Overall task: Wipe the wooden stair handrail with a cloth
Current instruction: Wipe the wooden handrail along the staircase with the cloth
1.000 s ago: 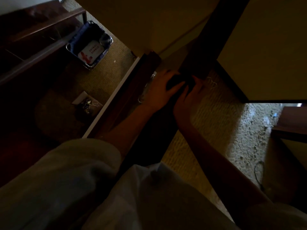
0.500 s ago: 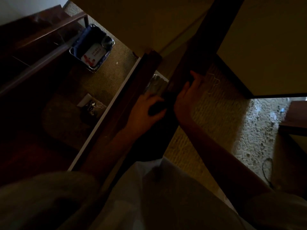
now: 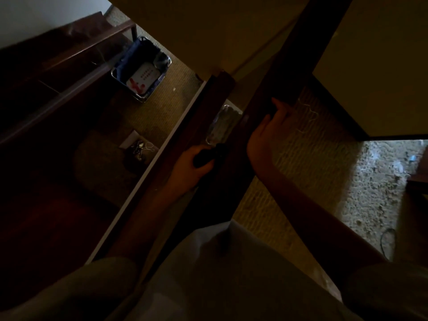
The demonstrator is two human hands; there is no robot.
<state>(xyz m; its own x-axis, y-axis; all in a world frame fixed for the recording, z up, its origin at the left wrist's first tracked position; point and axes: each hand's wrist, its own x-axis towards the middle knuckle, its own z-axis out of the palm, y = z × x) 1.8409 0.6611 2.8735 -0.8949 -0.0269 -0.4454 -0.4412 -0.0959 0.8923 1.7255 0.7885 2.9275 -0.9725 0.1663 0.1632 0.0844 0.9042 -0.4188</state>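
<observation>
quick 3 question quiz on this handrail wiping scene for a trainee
1. True or false: the left hand grips the dark cloth.
2. The right hand rests on: A) the handrail B) a door knob C) a bucket
3. Fill in: in the picture, the basket on the carpet lies to the ___ of the handrail.

Key: 1 true; 2 A; 3 left
</observation>
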